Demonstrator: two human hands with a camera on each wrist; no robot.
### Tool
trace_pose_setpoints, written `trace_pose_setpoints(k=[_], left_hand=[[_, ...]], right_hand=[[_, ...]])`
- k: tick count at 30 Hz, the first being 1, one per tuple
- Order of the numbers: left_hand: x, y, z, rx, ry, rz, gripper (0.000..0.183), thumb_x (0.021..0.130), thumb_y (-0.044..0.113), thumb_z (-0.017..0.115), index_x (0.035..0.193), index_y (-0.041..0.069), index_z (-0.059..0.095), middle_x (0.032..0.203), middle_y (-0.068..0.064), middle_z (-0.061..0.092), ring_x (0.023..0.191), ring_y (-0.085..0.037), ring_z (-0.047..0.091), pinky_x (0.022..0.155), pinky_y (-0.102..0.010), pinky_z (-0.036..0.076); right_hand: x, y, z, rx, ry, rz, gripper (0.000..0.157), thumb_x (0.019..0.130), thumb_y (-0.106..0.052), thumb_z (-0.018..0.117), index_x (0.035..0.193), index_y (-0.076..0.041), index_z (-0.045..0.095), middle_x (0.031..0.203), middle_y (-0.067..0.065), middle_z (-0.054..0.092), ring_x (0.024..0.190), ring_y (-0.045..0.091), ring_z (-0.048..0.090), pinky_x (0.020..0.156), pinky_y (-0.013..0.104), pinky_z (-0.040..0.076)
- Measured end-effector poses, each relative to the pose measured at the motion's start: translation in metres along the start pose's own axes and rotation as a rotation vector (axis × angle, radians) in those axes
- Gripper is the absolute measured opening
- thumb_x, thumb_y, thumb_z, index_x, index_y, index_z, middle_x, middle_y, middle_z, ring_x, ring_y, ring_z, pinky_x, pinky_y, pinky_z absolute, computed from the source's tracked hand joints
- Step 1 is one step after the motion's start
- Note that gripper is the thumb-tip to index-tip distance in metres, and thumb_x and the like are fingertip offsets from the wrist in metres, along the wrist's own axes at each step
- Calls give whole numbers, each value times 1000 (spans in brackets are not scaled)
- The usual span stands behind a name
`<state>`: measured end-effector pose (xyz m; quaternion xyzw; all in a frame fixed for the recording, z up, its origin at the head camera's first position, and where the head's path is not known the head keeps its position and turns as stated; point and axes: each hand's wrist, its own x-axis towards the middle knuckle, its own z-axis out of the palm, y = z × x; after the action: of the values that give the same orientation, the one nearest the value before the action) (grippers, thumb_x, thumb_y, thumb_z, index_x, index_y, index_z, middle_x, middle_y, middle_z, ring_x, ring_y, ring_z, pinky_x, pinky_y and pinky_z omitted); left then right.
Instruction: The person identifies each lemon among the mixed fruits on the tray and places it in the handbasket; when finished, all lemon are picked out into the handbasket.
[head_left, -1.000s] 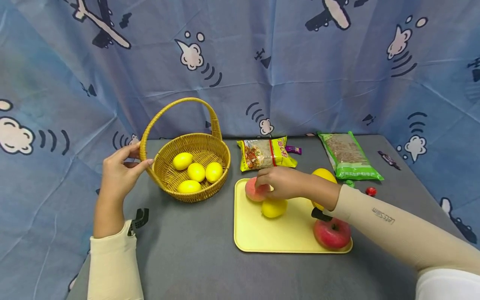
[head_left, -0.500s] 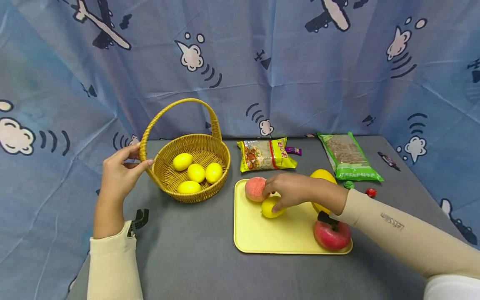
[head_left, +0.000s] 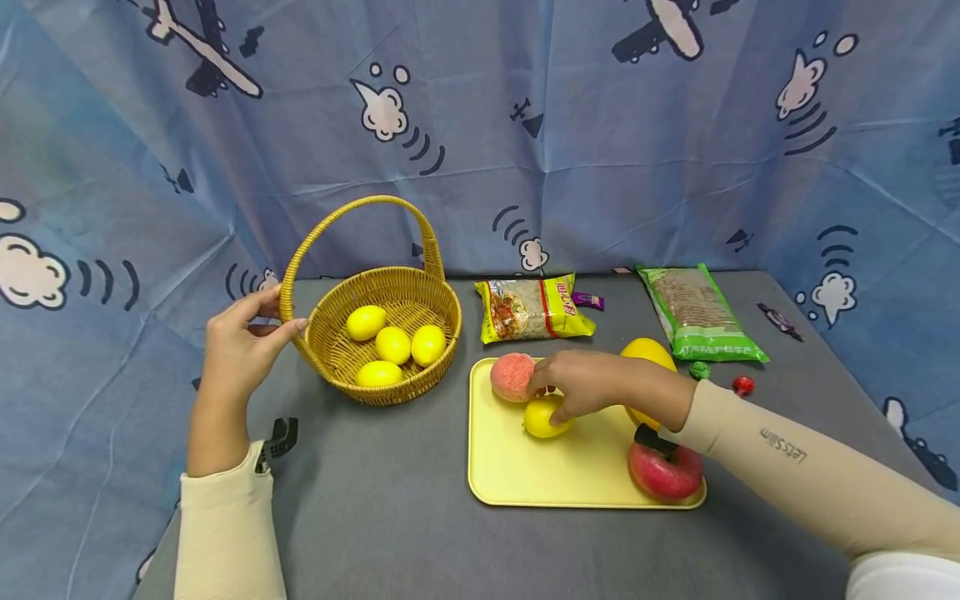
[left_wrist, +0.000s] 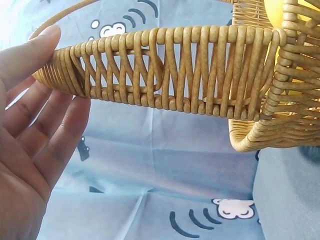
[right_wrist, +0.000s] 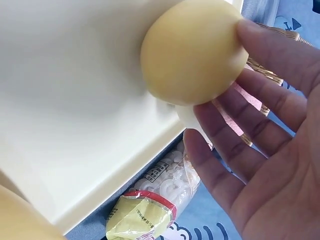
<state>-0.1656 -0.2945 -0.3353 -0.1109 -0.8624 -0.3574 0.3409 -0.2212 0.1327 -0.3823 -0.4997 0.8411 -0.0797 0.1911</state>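
Observation:
My left hand (head_left: 240, 337) pinches the handle (left_wrist: 59, 77) of a golden wicker basket (head_left: 405, 287) between thumb and fingers, low on its left side. Several yellow lemons (head_left: 392, 344) lie inside the basket. Over the pale yellow tray (head_left: 525, 475), my right hand (head_left: 581, 379) holds another lemon (head_left: 542, 417), thumb on one side and fingertips on the other. This lemon (right_wrist: 192, 55) looks large in the right wrist view and appears to rest on the tray. A pink peach (head_left: 510, 377) sits just beside the fingers, at the tray's back left corner.
A red apple (head_left: 663, 473) occupies the tray's front right corner, with a larger yellow fruit (head_left: 647, 350) behind, partly covered by my right forearm. Behind the tray lie a yellow snack bag (head_left: 525, 310), a green bag (head_left: 697, 312) and small wrapped candies (head_left: 743, 384).
My right hand has left the peach and shifted slightly toward me onto the lemon, which it now grips. The left hand and basket have stayed put.

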Motion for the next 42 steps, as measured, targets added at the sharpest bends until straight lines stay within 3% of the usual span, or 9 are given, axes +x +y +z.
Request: trace_pose_setpoints(k=[24, 32, 42], left_hand=[[2, 2, 0, 4, 4, -36, 47, 69, 10, 76, 114, 10, 62, 90, -6, 64, 81, 1, 55, 64, -7, 47], [2, 1, 1, 14, 1, -32, 45, 70, 11, 76, 113, 8, 62, 90, -5, 64, 81, 2, 54, 64, -8, 48], [-1, 2, 1, 20, -11, -39, 47, 69, 10, 76, 114, 7, 62, 90, -5, 63, 82, 2, 54, 64, -10, 49]], right_hand=[[-2, 3, 2, 17, 17, 0, 41, 73, -30, 72, 111, -17, 63, 99, -8, 58, 88, 13, 53, 77, 26, 46], [-4, -1, 4, 39, -45, 66, 45, 71, -35, 75, 111, -19, 62, 99, -9, 58, 89, 13, 52, 78, 28, 46], [-6, -2, 7, 42, -67, 61, 45, 71, -32, 74, 112, -18, 62, 100, -11, 57, 87, 12, 52, 76, 26, 46]])
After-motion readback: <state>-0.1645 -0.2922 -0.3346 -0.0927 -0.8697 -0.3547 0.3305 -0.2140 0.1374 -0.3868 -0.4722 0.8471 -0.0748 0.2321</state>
